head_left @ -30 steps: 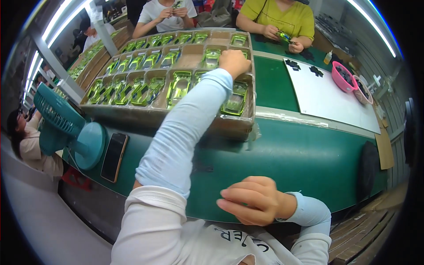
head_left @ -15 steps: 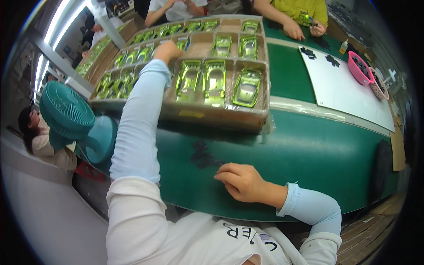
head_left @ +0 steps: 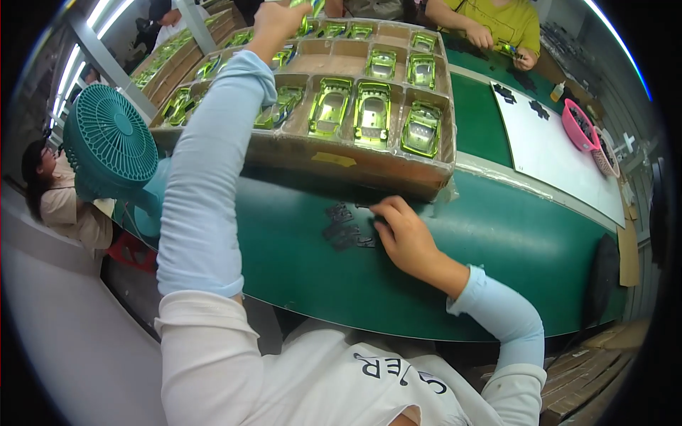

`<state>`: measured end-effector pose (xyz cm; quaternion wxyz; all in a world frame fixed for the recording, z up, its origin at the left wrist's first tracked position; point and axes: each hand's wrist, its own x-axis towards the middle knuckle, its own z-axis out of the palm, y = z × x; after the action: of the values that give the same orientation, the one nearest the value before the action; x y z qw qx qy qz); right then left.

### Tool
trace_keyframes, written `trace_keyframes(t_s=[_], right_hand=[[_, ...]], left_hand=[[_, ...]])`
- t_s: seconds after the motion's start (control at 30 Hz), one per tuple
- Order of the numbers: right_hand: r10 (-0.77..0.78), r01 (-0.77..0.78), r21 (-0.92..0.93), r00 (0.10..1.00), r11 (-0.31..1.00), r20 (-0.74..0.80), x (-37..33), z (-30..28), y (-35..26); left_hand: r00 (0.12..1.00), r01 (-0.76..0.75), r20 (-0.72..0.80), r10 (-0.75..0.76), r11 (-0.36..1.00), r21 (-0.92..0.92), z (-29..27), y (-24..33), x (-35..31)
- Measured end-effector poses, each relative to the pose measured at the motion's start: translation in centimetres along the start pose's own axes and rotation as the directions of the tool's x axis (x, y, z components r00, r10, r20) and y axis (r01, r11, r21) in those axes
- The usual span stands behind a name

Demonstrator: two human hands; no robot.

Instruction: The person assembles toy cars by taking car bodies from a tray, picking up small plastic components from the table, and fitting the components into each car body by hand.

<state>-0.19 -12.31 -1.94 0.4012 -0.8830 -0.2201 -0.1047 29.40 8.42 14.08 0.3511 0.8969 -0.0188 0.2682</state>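
Note:
My left hand (head_left: 277, 28) is at the far side of the compartmented cardboard box (head_left: 398, 167), closed around a bright green toy car body (head_left: 315, 6) that shows partly beyond the fingers. More green car bodies (head_left: 372, 113) lie in the box's compartments, some hidden behind my left arm. Lower down, on the green table, my right hand (head_left: 410, 241) is beside a small cluster of thin black plastic parts (head_left: 342, 233). Its index finger and thumb are apart, with the index fingertip close to one black piece. I see nothing held between them.
A teal fan (head_left: 114, 138) stands left of the box. To the right, a white board (head_left: 547, 156) bears black parts and a pink basket (head_left: 579, 128). A small bottle (head_left: 557, 91) stands behind it. Across the table a person in yellow (head_left: 501, 25) handles a green piece.
My left hand has moved from over the box's middle compartments to its far edge, now with a car body. My right hand has moved forward to the black parts, its finger and thumb parting.

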Motion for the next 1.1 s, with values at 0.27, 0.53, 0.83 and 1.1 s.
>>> trace_keyframes(t_s=[0.27, 0.53, 0.83, 1.1], right_hand=[[0.084, -0.039, -0.317, 0.988, 0.948, 0.129, 3.4, 0.6, 1.4], [0.334, -0.289, 0.403, 0.942, 0.868, -0.043, 1.3, -5.9, 0.5], [0.451, -0.007, 0.931, 0.877, 0.364, -0.169, -1.7, -12.7, 1.5], [0.481, 0.07, 0.886, 0.819, 0.458, -0.314, -2.3, -12.6, 2.7]], left_hand=[[0.781, 0.557, 0.517, 0.35, -0.018, -0.83, -4.8, 6.4, -9.5], [0.549, 0.826, 0.767, 0.333, -0.354, -0.438, -7.3, 5.5, -25.8], [0.396, 0.917, 0.781, 0.482, -0.169, -0.361, -2.2, 6.0, -29.2], [0.142, 0.99, 0.902, 0.409, -0.039, -0.138, -0.5, 4.4, -31.2]])
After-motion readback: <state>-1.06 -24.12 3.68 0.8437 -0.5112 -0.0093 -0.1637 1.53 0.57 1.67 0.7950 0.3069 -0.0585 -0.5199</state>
